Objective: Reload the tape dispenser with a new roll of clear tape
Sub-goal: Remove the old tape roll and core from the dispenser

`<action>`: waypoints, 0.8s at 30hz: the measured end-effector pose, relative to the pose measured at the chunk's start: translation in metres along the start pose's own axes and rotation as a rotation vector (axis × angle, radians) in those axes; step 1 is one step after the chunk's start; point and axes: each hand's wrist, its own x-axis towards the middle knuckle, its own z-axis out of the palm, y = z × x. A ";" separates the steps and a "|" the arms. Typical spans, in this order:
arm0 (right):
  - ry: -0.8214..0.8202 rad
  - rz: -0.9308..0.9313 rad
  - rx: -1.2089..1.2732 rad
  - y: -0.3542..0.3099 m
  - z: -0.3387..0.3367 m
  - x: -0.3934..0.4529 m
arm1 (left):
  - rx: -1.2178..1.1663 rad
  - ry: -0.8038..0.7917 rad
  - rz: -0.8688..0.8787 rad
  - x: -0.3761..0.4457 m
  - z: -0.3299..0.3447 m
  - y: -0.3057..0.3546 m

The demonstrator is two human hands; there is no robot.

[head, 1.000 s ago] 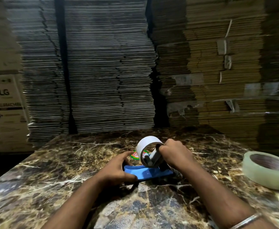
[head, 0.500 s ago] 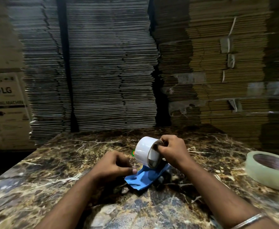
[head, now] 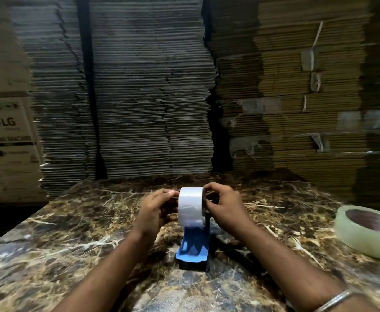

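Observation:
A blue tape dispenser stands upright on the marble table, its flat blue end pointing toward me. A whitish roll sits at its top, facing me edge-on. My left hand grips the roll's left side and my right hand grips its right side, fingers over the rim. A second, clear tape roll lies flat at the table's right edge, apart from both hands.
Tall stacks of flattened cardboard stand right behind the table's far edge. A printed carton stands at the left. More taped brown cardboard stacks fill the back right.
The dispenser has turned from lying tilted to the side to standing upright with its blue end toward me. My left hand has left the blue part and come up onto the roll.

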 end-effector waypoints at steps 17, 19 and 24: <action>-0.343 -0.156 0.040 -0.002 -0.018 -0.005 | 0.000 -0.135 0.044 -0.013 0.013 -0.003; -0.354 -0.182 0.004 -0.002 -0.021 -0.005 | 0.044 -0.136 0.043 -0.014 0.014 -0.003; -0.339 -0.168 0.043 0.000 -0.021 -0.004 | 0.106 -0.154 0.064 -0.015 0.014 -0.003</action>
